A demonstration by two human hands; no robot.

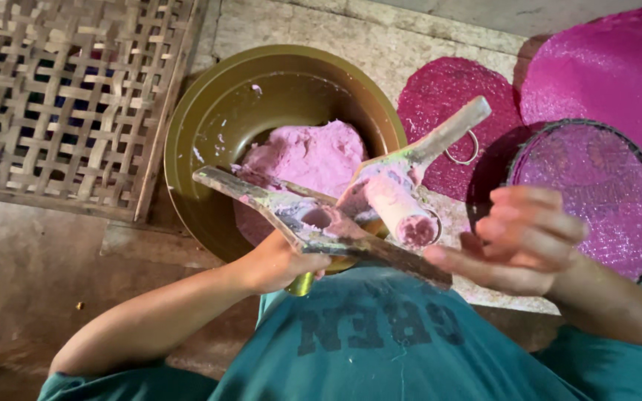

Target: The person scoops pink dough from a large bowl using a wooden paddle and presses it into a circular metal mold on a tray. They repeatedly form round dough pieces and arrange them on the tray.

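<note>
Bamboo lattice (68, 96) lies left of bowl (221, 126). Pink dough (310, 152) sits in bowl, within reach. Left hand (280, 260) grips wooden press (336, 215) from beneath, over bowl's near rim. Right hand (521, 238) open, blurred, right of press, near round trays (596, 193).

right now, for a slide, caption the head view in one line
Left hand grips a wooden press over a bowl of pink dough; right hand open beside it.
</note>
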